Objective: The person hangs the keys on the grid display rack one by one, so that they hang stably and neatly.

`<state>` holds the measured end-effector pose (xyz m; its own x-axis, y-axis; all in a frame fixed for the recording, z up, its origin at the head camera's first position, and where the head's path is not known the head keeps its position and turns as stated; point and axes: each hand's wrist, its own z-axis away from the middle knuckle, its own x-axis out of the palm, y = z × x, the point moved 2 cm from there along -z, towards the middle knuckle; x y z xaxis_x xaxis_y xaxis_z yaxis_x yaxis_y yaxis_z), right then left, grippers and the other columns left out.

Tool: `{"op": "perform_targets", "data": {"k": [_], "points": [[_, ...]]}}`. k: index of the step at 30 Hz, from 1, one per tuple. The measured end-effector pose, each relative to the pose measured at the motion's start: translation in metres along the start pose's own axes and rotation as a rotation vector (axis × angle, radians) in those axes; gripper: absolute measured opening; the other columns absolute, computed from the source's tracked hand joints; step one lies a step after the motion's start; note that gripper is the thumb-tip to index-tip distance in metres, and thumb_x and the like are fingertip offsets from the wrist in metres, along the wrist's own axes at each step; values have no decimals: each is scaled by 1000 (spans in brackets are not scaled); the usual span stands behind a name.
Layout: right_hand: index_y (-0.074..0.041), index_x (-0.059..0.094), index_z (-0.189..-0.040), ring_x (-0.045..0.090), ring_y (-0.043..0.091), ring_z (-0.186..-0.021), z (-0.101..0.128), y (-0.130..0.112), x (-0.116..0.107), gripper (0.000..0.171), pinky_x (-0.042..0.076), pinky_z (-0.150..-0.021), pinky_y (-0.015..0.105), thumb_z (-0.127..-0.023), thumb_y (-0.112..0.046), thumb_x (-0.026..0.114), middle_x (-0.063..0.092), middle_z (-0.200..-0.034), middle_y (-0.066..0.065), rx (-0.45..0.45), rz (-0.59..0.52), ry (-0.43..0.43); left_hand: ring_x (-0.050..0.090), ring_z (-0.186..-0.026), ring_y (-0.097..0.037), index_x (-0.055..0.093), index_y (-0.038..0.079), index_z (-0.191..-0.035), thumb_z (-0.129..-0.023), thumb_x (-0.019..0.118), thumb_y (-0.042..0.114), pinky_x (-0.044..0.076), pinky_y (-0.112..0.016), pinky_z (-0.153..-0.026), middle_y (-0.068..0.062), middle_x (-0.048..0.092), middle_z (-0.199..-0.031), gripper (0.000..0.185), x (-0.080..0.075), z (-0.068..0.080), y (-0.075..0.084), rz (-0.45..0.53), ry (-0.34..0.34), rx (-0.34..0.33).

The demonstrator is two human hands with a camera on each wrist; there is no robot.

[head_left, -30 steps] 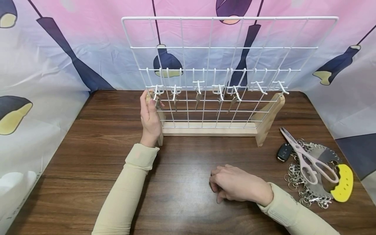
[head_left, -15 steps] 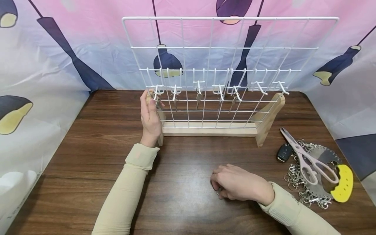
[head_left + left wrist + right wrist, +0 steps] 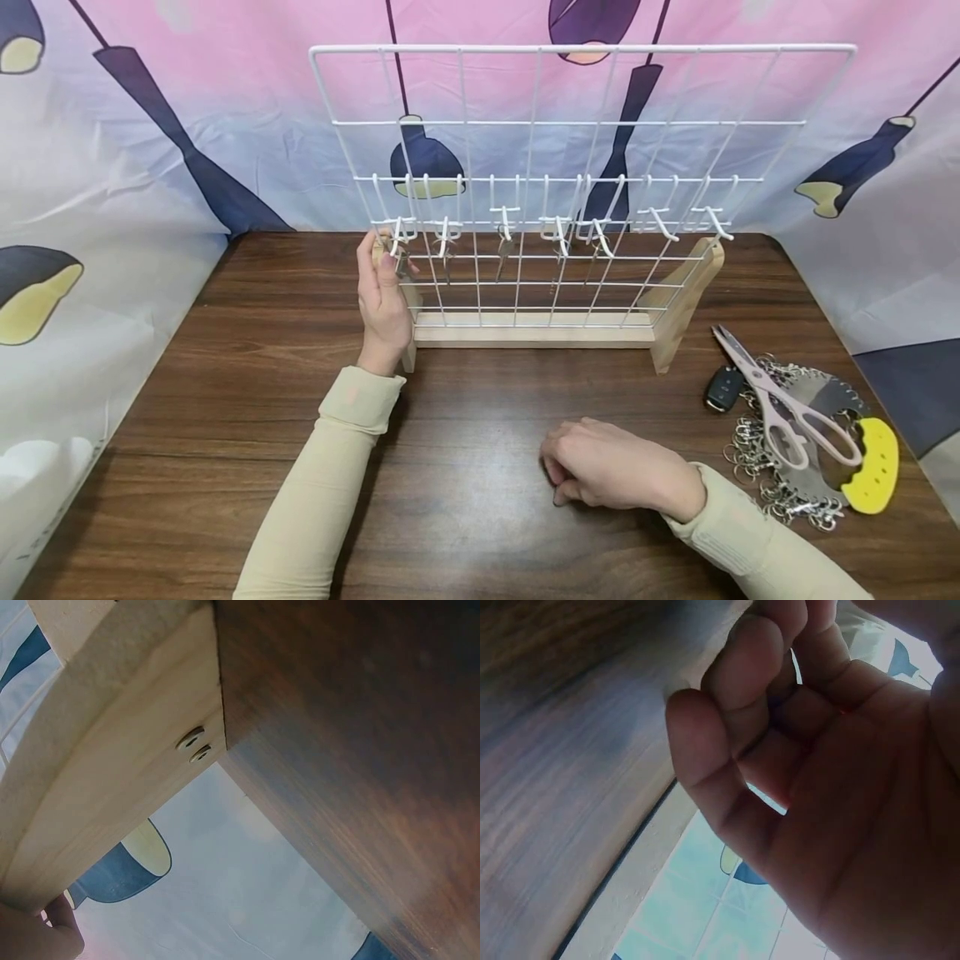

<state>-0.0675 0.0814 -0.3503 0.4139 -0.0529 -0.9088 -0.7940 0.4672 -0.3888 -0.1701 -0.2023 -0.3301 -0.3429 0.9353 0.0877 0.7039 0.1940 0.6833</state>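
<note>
My left hand (image 3: 384, 310) grips the left wooden upright (image 3: 112, 772) of a white wire grid rack (image 3: 534, 123), fingers round its outer side. Several white hooks (image 3: 660, 223) stick out from the grid, and metal keys (image 3: 504, 247) hang from most of them. The two rightmost hooks carry nothing. Low over the table in front, my right hand (image 3: 611, 465) has its fingers curled, thumb close to the forefinger. A small metal ring showed at its fingertips half a second ago; now the fingers hide it. In the right wrist view the curled fingers (image 3: 750, 664) cover the pinch.
On the right lie pink-handled scissors (image 3: 761, 383) over a round metal plate with a yellow grip (image 3: 876, 467), ringed by small metal clips (image 3: 750, 446). A black car key fob (image 3: 724, 388) lies beside them. A patterned curtain (image 3: 225, 142) hangs behind the table.
The small metal ring glimpsed at my right fingertips half a second ago is out of sight. My right hand has shifted very slightly to the right; my left hand stays on the upright.
</note>
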Motion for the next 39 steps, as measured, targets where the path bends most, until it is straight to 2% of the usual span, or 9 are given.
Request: {"op": "perform_targets", "data": {"k": [5,11,15,20,22,26,30,34,39], "points": [[-29,49,-71,43,3,-68,2,0,-4,31,42,-66,25,-82,-31,78,43,-70,-17,-3,-41,-1,54,-75,-14,42,-4,-131,-103,31,10,51,-26,-67,-4,51,-96,33,0,0,0,8,0,-5],[-29,50,-72,44,2,-68,6,2,-15,29,41,-62,21,-84,-28,76,45,-72,-16,-19,-89,39,53,-74,-21,39,-9,-132,-103,31,11,51,-26,-67,0,52,-97,35,0,0,0,2,-3,0],[-28,53,-76,45,2,-72,10,4,-26,24,45,-65,23,-85,-27,75,47,-77,-17,-12,-74,101,53,-75,-18,41,-6,-132,-103,31,10,51,-24,-67,0,51,-97,34,0,0,-1,11,1,-2],[-27,56,-85,49,2,-74,19,6,-47,17,49,-67,24,-88,-26,72,49,-82,-17,15,-99,231,53,-75,-13,41,-4,-132,-103,30,9,51,-23,-68,-14,50,-95,33,0,0,-1,10,-4,-1],[-26,56,-87,50,1,-73,24,7,-57,16,51,-65,22,-88,-23,72,51,-83,-17,7,-153,315,53,-76,-14,41,-4,-132,-103,30,9,51,-23,-68,-22,48,-95,34,0,0,0,11,-8,-1],[-21,59,-91,56,2,-75,32,7,-80,20,53,-64,19,-86,-9,73,57,-85,-15,-35,-263,549,53,-76,-14,41,-4,-132,-103,30,9,51,-23,-68,-24,48,-95,33,0,-1,0,18,-9,5],[-15,63,-90,55,6,-71,36,7,-93,22,47,-56,17,-82,2,74,62,-86,-9,6,-340,837,53,-75,-23,41,-6,-132,-104,31,11,51,-23,-67,-14,50,-96,34,-1,-1,0,11,-10,12],[3,63,-87,55,12,-69,34,10,-97,11,46,-57,19,-83,10,69,65,-85,5,-13,-519,1107,51,-75,-28,40,-8,-132,-104,32,12,51,-23,-68,-3,51,-97,35,0,-1,0,15,-12,11],[19,57,-87,55,16,-61,33,19,-104,11,45,-51,20,-85,12,65,64,-78,14,-98,-762,1366,54,-76,-15,41,-5,-132,-103,32,11,51,-23,-68,-4,51,-97,34,0,0,-1,22,-11,7]]}}
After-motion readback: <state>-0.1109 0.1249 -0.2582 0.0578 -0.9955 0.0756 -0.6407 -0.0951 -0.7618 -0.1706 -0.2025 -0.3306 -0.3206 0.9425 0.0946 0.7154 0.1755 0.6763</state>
